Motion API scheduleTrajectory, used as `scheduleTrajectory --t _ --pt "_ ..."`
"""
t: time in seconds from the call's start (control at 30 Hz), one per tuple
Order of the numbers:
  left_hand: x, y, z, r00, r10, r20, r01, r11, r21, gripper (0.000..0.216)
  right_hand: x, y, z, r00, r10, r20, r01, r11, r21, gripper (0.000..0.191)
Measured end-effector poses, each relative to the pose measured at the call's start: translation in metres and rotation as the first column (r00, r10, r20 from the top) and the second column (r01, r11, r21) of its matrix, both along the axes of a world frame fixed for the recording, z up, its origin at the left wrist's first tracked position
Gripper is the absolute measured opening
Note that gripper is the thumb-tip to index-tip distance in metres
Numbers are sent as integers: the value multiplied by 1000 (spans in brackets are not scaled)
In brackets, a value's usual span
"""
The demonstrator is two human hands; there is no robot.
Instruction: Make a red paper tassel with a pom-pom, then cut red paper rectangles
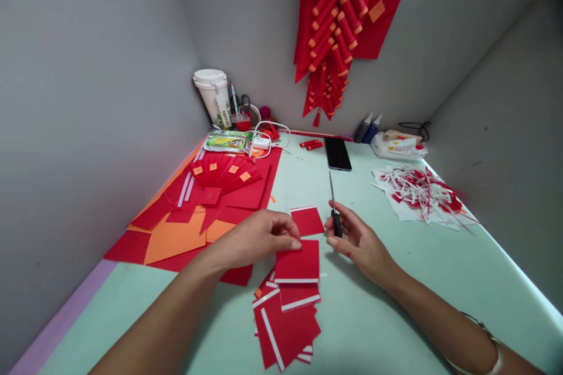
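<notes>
My left hand (266,236) pinches the top edge of a red paper card (297,261) with a white strip along its lower edge. Beneath it lies a loose pile of similar red cards (288,328), with white strips at various angles. Just beyond, a separate red card (307,221) rests on the table, its white strip at the far edge. Black-handled scissors (336,224), seen edge-on, are in my right hand (358,240), blade pointing away from me. The right fingers are loosely curled around the handle, to the right of the cards.
Red and orange paper sheets (176,240) and a pleated red fan (229,173) cover the left side. A phone (338,154), glue bottles (373,129) and a white cup (213,96) stand or lie at the back. Paper scraps (417,193) are heaped right. Red firecracker decorations (338,17) hang on the wall.
</notes>
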State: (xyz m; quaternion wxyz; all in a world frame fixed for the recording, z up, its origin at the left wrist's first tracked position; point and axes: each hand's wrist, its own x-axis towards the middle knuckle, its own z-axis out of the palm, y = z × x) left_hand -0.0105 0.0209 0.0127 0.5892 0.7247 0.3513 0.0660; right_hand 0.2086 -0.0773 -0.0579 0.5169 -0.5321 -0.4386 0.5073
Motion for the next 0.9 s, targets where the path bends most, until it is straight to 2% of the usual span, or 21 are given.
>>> scheduleTrajectory --t 0.1,0.2,0.3,0.43,0.57,0.63,0.77,0.9 --pt "5 1 0 979 161 125 -151 985 -87 18 0 -4 0 995 62 -72 -62 998 -2 67" --pt "9 1 -6 939 292 180 -257 946 -197 21 -1 -7 2 983 101 -153 -97 995 34 72" --pt "13 2 -14 912 368 180 -336 923 -187 23 -5 -8 3 970 117 -214 -103 992 77 76" --pt "16 -1 -19 921 331 206 -299 939 -170 21 -9 -9 3 977 66 -203 -44 993 112 74" --pt "18 -6 -19 959 204 197 -169 969 -180 22 -8 -11 4 998 23 -65 -17 995 98 73" --pt "18 -8 -18 965 179 192 -138 968 -208 23 -7 -12 4 1000 3 11 -4 994 110 73" --pt "19 -13 -15 970 168 176 -126 966 -226 22 -8 -13 4 995 -39 94 25 988 149 68" --pt "19 -14 -14 966 192 175 -149 961 -231 22 -8 -17 6 993 -45 109 35 995 96 59"
